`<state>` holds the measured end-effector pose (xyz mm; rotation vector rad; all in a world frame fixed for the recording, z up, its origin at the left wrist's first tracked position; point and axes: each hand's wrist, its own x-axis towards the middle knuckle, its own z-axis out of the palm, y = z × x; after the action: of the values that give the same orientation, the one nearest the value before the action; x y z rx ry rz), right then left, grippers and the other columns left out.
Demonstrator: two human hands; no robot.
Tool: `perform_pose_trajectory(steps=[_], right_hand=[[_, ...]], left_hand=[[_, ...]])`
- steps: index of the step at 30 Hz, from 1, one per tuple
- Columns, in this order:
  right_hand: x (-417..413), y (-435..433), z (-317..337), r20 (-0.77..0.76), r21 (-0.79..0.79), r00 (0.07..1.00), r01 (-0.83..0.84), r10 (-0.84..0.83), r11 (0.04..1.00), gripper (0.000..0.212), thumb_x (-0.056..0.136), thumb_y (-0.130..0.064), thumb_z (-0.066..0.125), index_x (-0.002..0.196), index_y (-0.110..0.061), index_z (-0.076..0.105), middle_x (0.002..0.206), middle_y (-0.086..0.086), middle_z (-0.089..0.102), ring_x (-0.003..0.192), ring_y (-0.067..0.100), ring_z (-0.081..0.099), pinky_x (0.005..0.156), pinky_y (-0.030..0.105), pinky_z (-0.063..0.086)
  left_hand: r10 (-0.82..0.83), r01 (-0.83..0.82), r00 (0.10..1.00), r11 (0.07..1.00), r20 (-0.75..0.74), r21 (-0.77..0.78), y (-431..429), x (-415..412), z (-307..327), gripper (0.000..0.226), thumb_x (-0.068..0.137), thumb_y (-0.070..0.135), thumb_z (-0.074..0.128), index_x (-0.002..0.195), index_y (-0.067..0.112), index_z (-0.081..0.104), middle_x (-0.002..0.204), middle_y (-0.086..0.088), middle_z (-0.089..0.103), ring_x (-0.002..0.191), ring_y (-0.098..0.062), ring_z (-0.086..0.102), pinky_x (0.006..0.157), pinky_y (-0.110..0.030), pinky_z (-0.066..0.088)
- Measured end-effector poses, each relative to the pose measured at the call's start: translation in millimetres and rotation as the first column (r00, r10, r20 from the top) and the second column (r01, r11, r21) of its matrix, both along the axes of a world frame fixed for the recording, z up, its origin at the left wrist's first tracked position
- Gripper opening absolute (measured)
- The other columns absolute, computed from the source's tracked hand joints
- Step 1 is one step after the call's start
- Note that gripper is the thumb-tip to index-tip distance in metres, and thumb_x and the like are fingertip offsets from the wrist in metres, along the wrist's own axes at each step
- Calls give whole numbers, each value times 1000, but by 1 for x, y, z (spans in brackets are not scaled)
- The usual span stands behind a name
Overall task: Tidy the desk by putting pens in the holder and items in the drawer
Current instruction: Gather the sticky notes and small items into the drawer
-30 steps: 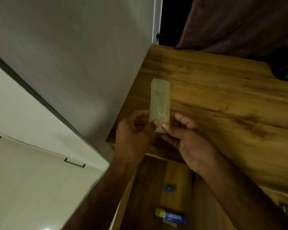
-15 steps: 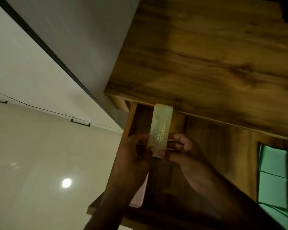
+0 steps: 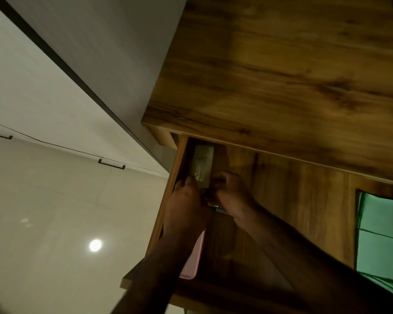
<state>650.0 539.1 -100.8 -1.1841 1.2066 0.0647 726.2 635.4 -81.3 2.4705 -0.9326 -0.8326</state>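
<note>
I hold a flat, translucent, pale yellowish rectangular case (image 3: 202, 165) with rounded corners and faint printed markings near its near end. It lies lengthwise, its far end pointing under the desk (image 3: 281, 71) edge. The case sits inside the open drawer (image 3: 304, 211), in the far left corner, just beside the drawer's left wall. In the drawer's shadow it looks dull and greyish.

My left hand (image 3: 186, 207) reaches in along the left wall; its fingers (image 3: 190, 181) are curled onto the near left edge of the case and touch it. My right hand (image 3: 232, 196) is beside the near right corner of the case with its fingers (image 3: 218, 177) bent inward into a loose fist. I cannot tell whether the right fingers have contact with the case or are just apart from it.

A pink flat item (image 3: 194, 261) lies in the drawer under my left forearm. A small yellow and blue object (image 3: 217, 206) shows between my two hands, mostly hidden. A green item (image 3: 377, 234) lies at the right side of the drawer.

Change from half a second earlier: the case was then raised above the drawer opening, pinched at its near end between both hands and brightly lit. It is now lower and farther in, at the drawer's far left corner, partly beneath the desk edge. Both hands have moved farther into the drawer with it. One second earlier the case was held over the desk surface.
</note>
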Motion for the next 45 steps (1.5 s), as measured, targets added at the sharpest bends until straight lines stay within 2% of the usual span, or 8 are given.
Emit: perform_pose_trajectory(steps=[3,6,11,16,21,25,34,45], right_hand=[[8,0,-2,-4,-65,999,-47,47,997,36,92,-4,69,116,-30,61,118,-3,67,103,18,65,82,34,59],[12,0,-3,-32,-109,997,-69,66,992,46,94,-4,65,137,-17,57,124,0,64,104,19,61,78,29,55],[12,-4,-15,-100,-211,983,-174,156,962,47,97,-3,59,143,-12,53,137,9,61,96,15,59,54,12,43],[11,-5,-21,-151,-253,973,-209,175,945,52,93,-3,63,142,-19,56,143,7,58,119,28,63,86,45,61],[-16,-18,-24,-85,-298,990,-137,117,945,41,90,-8,71,124,-31,66,119,-3,68,100,18,70,74,38,64],[-60,-27,-17,-142,-409,972,-230,187,883,24,92,-19,71,112,-31,67,98,-20,61,92,0,60,71,15,48],[-86,8,-41,-397,-536,802,-597,446,597,41,92,-29,69,131,-31,58,134,-10,55,121,14,55,100,35,52],[-87,4,-39,-357,-529,766,-637,535,560,42,90,-29,70,131,-31,60,131,-8,58,119,15,57,100,36,53]], left_hand=[[-39,38,999,996,7,87,-2,-1,1,54,87,13,68,137,11,48,128,-10,57,107,-26,62,82,-28,52],[-71,70,997,987,-1,142,-3,-3,-2,65,89,18,67,146,10,37,136,-13,51,113,-29,60,92,-36,55],[-133,124,991,963,20,238,-5,-8,-4,75,94,27,62,154,9,20,145,-16,41,127,-31,51,99,-38,52],[-138,120,989,963,58,243,-2,-13,-2,66,97,30,57,150,8,26,143,-16,40,126,-32,51,96,-37,51],[-176,140,969,969,174,202,6,-14,4,54,95,26,57,143,11,37,141,-13,38,125,-30,49,95,-34,49],[-247,234,957,967,153,98,13,-7,1,33,93,23,60,126,18,55,127,-5,52,114,-24,55,89,-33,52],[-484,456,871,862,90,220,3,-18,-4,28,101,26,48,127,21,56,122,-2,61,109,-20,61,95,-33,49],[-466,436,877,875,121,211,11,-21,-11,24,99,27,52,121,21,59,119,0,63,107,-20,62,91,-33,49]])
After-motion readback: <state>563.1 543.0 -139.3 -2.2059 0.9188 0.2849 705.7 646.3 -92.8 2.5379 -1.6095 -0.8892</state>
